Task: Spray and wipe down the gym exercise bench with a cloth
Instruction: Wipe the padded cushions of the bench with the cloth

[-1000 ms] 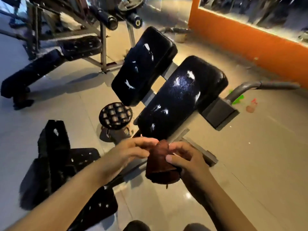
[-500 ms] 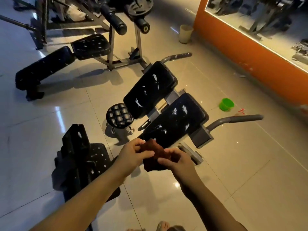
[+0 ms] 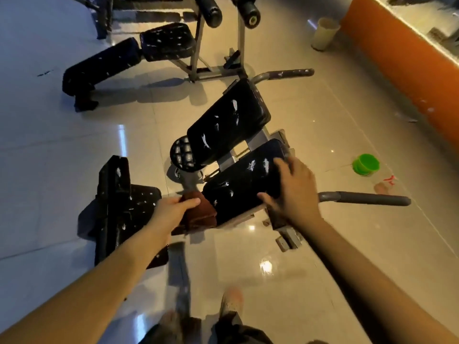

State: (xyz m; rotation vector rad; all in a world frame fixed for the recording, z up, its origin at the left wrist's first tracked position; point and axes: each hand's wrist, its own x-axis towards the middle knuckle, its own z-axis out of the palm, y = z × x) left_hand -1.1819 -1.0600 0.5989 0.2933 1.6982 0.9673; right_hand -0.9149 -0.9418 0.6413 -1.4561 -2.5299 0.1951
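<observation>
Left hand grips the brown cloth, thumb on top and fingers underneath. We see the cloth folded thick, sitting against the near-left end of the near pad of the exercise bench and touching it.

Right hand lies on the same pad's right edge, fingers spread wide toward the far-right corner, thumb on the near-right corner. It holds nothing.

Near pad is black and tilted, with white streaks across its middle. The far pad lies just beyond it and parallel, also black with white streaks. We see a gap with grey frame between the two.

A round studded disc sits at the far pad's left end, partly under it. One grey handle bar sticks out to the right from under the right hand. A second handle shows beyond the far pad.

On the tiled floor:
- A black padded piece left of the left hand, flecked white.
- A green tub well right of the pads.
- A small reddish thing just beside the tub, too blurred to name.

Toward the far edge of the floor stand another bench and a pale bin, the bin next to the orange wall. We see a foot at the bottom, blurred.
</observation>
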